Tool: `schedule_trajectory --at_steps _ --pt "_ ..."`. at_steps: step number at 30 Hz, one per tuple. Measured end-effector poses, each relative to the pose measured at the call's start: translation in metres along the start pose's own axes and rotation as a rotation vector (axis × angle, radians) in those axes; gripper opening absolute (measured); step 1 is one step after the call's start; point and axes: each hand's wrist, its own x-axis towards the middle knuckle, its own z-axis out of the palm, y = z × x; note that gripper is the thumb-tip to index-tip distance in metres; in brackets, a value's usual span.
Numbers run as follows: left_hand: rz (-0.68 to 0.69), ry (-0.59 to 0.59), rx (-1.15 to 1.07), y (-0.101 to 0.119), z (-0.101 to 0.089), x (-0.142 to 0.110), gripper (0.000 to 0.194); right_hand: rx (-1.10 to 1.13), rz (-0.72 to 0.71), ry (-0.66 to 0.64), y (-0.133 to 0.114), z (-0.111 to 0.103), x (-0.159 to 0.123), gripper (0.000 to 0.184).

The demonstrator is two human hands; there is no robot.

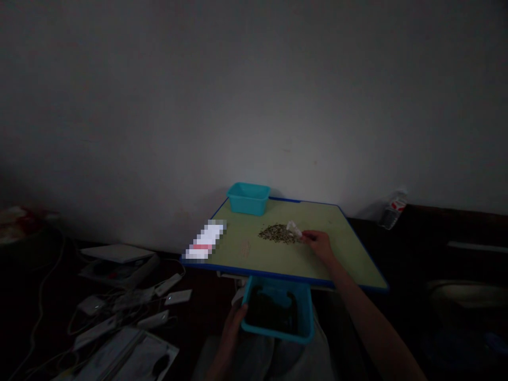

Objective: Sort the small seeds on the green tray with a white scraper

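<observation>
My right hand (318, 243) reaches over a small green table (278, 254) with a blue edge and pinches a small white scrap (294, 228) beside a pile of dark seeds or grains (278, 233). My left hand (234, 325) grips the left side of a teal plastic tub (278, 315) held on my lap just below the table's front edge; the tub holds dark contents I cannot make out. A second teal tub (248, 198) stands at the table's far left corner.
A blurred white and red item (205, 242) lies at the table's left edge. On the dim floor to the left lie cables, white adapters (159, 301) and papers (119, 349). A plastic bottle (392, 210) lies against the wall at right.
</observation>
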Motion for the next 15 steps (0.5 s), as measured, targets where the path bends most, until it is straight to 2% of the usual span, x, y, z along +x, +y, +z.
schedule_trajectory --at_steps 3,6,8,11,15 --pt "0.021 0.009 -0.005 0.006 0.006 -0.013 0.062 -0.005 -0.031 -0.048 -0.006 0.002 -0.004 0.021" --pt "0.012 0.001 -0.007 0.005 0.005 -0.017 0.06 -0.039 0.015 0.0 -0.002 -0.009 -0.009 0.022" --pt "0.015 0.008 -0.008 -0.001 0.002 -0.013 0.062 -0.092 0.037 0.025 0.004 -0.02 -0.015 0.022" --pt "0.012 0.027 -0.006 -0.01 -0.003 0.0 0.067 -0.19 -0.007 0.019 0.013 -0.034 -0.027 0.023" --pt "-0.066 0.002 0.02 -0.012 -0.007 0.015 0.06 -0.303 -0.066 0.033 0.017 -0.038 -0.038 0.026"
